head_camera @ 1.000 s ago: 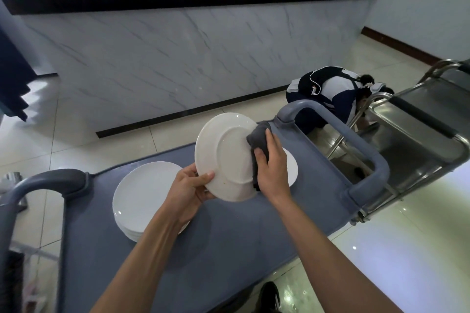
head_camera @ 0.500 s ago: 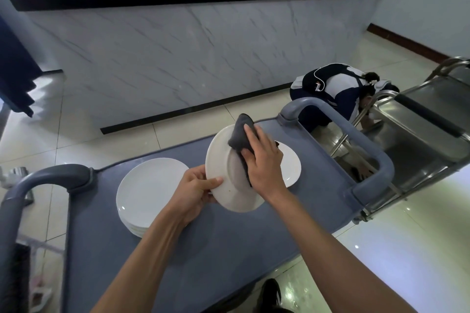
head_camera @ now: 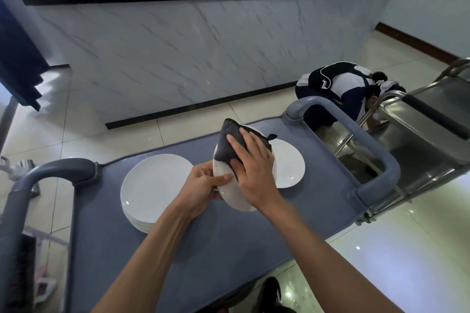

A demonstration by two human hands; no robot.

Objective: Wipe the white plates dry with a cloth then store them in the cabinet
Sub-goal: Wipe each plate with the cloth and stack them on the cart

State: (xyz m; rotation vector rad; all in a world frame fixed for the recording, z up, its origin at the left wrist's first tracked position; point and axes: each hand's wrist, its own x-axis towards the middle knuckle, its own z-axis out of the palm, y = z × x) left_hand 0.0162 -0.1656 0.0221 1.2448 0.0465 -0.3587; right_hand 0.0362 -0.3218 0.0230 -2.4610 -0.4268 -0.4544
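1. The round white ceramic plate [head_camera: 230,192] held on edge is tilting further away, so less of its face is showing than a second ago.
2. The dark grey wiping cloth [head_camera: 230,142] is spreading wider, now covering the plate's upper half instead of sitting bunched at its right rim.
3. The right hand [head_camera: 250,168] is sliding leftward across the plate, fingers flat on the cloth.
4. The left hand [head_camera: 202,184] is shifting its grip, thumb now lying across the plate's lower face.
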